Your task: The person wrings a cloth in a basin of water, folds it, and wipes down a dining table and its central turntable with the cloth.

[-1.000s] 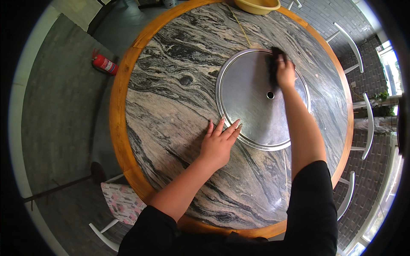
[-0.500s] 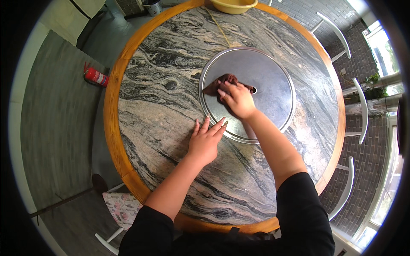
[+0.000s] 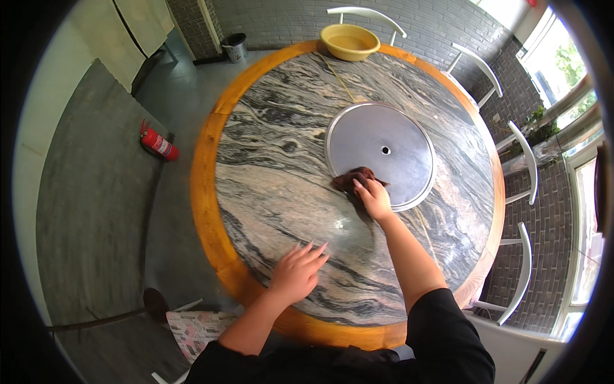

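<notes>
A round metal disc [image 3: 377, 137] with a small hole at its middle lies on the round stone-topped table [image 3: 275, 173]. On the disc's near left edge is a crumpled dark reddish-brown cloth [image 3: 350, 179]. My right hand [image 3: 374, 197] grips this cloth from above, fingers curled into it, and part of the cloth is hidden under the hand. Closer to me, my left hand [image 3: 297, 272] is over the bare stone with its fingers stretched out and apart. It holds nothing; whether it touches the surface I cannot tell.
A yellow basin [image 3: 349, 42] stands at the table's far edge, with a thin yellow cord [image 3: 341, 78] running toward the disc. White chairs [image 3: 521, 275] line the right and far sides. A red fire extinguisher [image 3: 158, 142] and a dark bin [image 3: 235, 48] are to the left.
My right hand has pulled the cloth from beside the disc's hole to its near edge. My left hand has drawn back from the disc toward me. The view has shifted, showing the whole basin.
</notes>
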Demonstrator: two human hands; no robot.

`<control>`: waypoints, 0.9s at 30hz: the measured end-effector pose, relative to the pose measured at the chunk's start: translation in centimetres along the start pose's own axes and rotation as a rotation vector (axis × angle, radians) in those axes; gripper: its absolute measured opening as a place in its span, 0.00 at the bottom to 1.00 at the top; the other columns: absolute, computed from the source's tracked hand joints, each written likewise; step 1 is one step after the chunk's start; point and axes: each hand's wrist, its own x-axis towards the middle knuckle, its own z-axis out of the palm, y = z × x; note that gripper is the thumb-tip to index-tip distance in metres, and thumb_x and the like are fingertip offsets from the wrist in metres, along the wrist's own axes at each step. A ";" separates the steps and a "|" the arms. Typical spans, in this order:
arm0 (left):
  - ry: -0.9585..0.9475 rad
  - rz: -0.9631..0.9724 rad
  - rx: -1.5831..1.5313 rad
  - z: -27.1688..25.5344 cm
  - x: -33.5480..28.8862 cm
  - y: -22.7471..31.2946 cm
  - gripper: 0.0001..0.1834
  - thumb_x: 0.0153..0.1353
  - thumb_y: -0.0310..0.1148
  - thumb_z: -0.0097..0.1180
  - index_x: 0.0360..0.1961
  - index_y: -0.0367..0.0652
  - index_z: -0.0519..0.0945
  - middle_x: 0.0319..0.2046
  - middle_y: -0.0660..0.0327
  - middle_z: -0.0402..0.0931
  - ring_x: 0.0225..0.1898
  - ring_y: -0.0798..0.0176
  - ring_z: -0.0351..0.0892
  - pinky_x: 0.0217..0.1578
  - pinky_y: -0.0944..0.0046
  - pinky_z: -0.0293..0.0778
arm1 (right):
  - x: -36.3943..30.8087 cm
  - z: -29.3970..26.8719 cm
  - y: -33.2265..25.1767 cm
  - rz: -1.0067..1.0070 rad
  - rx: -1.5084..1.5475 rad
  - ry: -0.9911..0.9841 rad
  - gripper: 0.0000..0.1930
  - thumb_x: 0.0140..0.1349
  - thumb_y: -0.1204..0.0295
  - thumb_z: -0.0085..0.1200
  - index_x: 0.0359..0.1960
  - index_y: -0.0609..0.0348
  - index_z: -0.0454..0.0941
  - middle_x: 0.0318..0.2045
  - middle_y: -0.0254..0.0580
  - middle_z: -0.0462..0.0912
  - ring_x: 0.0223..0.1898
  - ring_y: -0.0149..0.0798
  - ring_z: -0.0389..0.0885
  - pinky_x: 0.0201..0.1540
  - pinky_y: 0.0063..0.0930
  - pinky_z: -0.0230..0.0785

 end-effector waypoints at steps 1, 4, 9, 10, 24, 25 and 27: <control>0.003 -0.040 -0.028 -0.8 -3.5 -1.0 0.23 0.65 0.29 0.53 0.61 0.47 0.82 0.71 0.57 0.70 0.72 0.45 0.68 0.71 0.42 0.62 | -0.6 0.1 0.1 0.059 -0.002 0.017 0.18 0.72 0.56 0.56 0.36 0.61 0.83 0.31 0.49 0.83 0.37 0.48 0.81 0.42 0.42 0.71; 0.128 -0.111 -0.122 -2.3 -15.1 -6.3 0.21 0.60 0.27 0.55 0.55 0.44 0.86 0.64 0.52 0.78 0.66 0.41 0.75 0.66 0.41 0.69 | -2.3 2.9 -0.4 0.211 0.104 0.134 0.21 0.72 0.54 0.55 0.34 0.62 0.83 0.29 0.50 0.85 0.35 0.49 0.84 0.41 0.41 0.72; 0.104 -0.230 0.033 -8.9 -29.4 -12.5 0.22 0.57 0.28 0.56 0.53 0.45 0.87 0.61 0.53 0.80 0.64 0.42 0.77 0.63 0.42 0.72 | -8.2 8.3 -4.7 0.396 0.184 0.380 0.20 0.74 0.53 0.56 0.43 0.62 0.83 0.32 0.36 0.84 0.35 0.33 0.78 0.42 0.31 0.71; 0.082 -0.276 0.050 -10.5 -31.4 -13.4 0.22 0.57 0.28 0.56 0.54 0.45 0.87 0.62 0.54 0.80 0.64 0.42 0.77 0.63 0.43 0.72 | -9.1 8.9 -4.8 0.420 0.156 0.434 0.20 0.74 0.53 0.56 0.44 0.62 0.83 0.33 0.35 0.84 0.36 0.31 0.78 0.43 0.29 0.71; -0.166 -0.679 -0.173 -7.3 -42.2 -32.9 0.27 0.57 0.38 0.55 0.59 0.45 0.83 0.61 0.51 0.79 0.62 0.46 0.78 0.62 0.50 0.73 | -8.9 18.5 -11.4 0.702 -0.026 0.518 0.24 0.75 0.49 0.50 0.44 0.62 0.81 0.38 0.45 0.84 0.43 0.42 0.81 0.48 0.34 0.69; -0.264 -0.790 -0.226 -7.0 -41.0 -34.0 0.27 0.58 0.38 0.54 0.61 0.47 0.82 0.62 0.52 0.79 0.63 0.46 0.77 0.63 0.51 0.73 | -8.9 18.3 -11.7 0.725 -0.081 0.542 0.27 0.74 0.45 0.49 0.42 0.61 0.80 0.40 0.57 0.86 0.45 0.56 0.84 0.50 0.43 0.70; -0.332 -0.900 -0.287 -5.8 -40.9 -37.8 0.28 0.60 0.41 0.56 0.62 0.52 0.81 0.59 0.50 0.80 0.61 0.45 0.78 0.61 0.51 0.74 | -7.8 18.6 -12.3 0.732 -0.081 0.568 0.27 0.74 0.45 0.49 0.43 0.60 0.81 0.40 0.56 0.87 0.44 0.56 0.84 0.49 0.43 0.70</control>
